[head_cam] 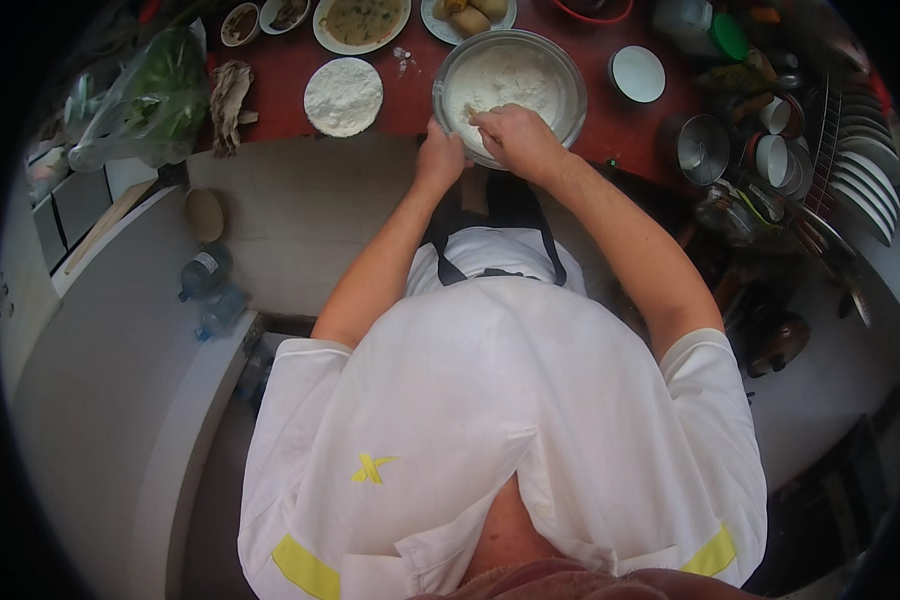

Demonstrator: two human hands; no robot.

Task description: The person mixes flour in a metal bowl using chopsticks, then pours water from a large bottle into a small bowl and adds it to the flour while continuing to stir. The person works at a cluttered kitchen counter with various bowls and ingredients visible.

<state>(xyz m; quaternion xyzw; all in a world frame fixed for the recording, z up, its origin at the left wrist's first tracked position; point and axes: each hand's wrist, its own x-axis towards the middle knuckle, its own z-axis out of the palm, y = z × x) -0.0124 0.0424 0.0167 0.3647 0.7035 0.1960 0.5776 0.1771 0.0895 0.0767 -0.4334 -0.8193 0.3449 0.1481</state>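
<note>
A metal mixing bowl (574, 97) stands near the front edge of the red table, with white flour (521, 79) inside that looks lumpy in the middle. My left hand (441, 156) grips the bowl's near left rim, thumb up along the side. Over the near part of the same bowl, my right hand (521, 139) reaches in with its fingers curled together at the flour. Some pale flour or dough shows by the fingertips; whether they pinch anything is hidden. To the left of the mixing bowl sits a round bowl heaped with flour (343, 97).
A bowl of soupy food (364, 22) and a plate of peeled potato-like pieces (471, 19) stand behind. On the right are a small white bowl (637, 73), a metal pot (703, 150) and racked plates (866, 187). Greens in a plastic bag (157, 90) lie left.
</note>
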